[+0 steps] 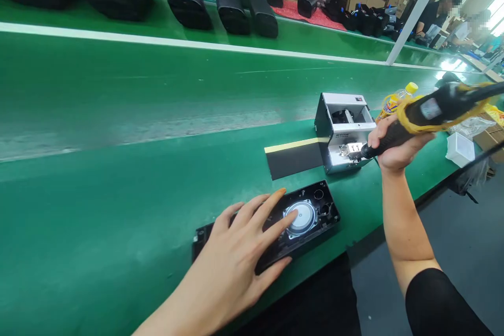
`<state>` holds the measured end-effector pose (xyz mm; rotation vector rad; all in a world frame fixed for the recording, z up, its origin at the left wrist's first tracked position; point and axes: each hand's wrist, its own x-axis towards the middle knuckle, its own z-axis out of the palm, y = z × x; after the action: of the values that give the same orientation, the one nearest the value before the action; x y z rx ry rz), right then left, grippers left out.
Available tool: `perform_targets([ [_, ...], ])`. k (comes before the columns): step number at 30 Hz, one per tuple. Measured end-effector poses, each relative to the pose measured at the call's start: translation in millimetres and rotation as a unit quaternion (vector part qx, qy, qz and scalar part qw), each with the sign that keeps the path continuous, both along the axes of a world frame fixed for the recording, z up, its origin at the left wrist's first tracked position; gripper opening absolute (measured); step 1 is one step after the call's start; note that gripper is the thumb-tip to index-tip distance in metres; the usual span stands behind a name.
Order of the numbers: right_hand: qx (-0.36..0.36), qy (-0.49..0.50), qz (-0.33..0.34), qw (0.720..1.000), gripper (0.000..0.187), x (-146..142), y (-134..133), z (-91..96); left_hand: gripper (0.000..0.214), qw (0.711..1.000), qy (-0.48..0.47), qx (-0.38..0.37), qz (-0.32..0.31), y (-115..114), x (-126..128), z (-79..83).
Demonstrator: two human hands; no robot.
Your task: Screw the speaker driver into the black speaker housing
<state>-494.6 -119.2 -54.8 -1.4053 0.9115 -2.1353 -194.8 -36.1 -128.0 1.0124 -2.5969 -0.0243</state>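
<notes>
Fingers spread, my left hand lies over a black speaker housing on the green bench. The housing holds a round silver speaker driver, and one fingertip is at the driver. My right hand is wrapped round a black electric screwdriver that has a yellow band along it. Its tip points left at the front of a silver screw feeder; whether it touches a screw there I cannot tell. Under my left palm, part of the housing is hidden.
A black strip with a yellow edge lies left of the feeder. Behind stand a yellow-capped bottle and, at right, a white plastic box. Several black speaker cases line the far shelf. A white post rises there; people sit beyond.
</notes>
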Motion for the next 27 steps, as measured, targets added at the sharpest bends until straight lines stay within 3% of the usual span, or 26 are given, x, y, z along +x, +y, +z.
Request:
perform_targets([
  [6,0.002,0.016,0.012,1.000,0.081,2,3,-3.6,0.052,0.998,-0.020,-0.055,-0.035,-2,3,1.1],
  [10,0.009,0.018,0.019,1.000,0.082,4,5,-3.2,0.048,0.999,0.000,-0.036,-0.006,0,1,0.2],
  [14,0.033,0.014,0.022,0.999,0.085,4,5,-4.4,0.051,1.000,-0.006,-0.026,-0.016,3,1,-4.1],
  [18,0.020,0.011,0.016,1.000,0.085,1,4,-5.5,0.058,0.999,0.012,0.049,0.007,6,12,-0.8],
  [20,0.040,0.013,0.030,0.999,0.084,1,5,-5.2,0.063,0.995,0.027,0.100,0.000,-7,20,8.0],
  [23,0.055,0.020,0.032,0.998,0.083,1,7,-1.6,0.057,0.989,0.023,0.146,-0.015,-52,18,23.7],
  [27,0.018,0.008,0.017,1.000,0.081,-3,8,7.4,0.060,0.980,-0.059,0.189,0.002,-120,-17,23.5],
])
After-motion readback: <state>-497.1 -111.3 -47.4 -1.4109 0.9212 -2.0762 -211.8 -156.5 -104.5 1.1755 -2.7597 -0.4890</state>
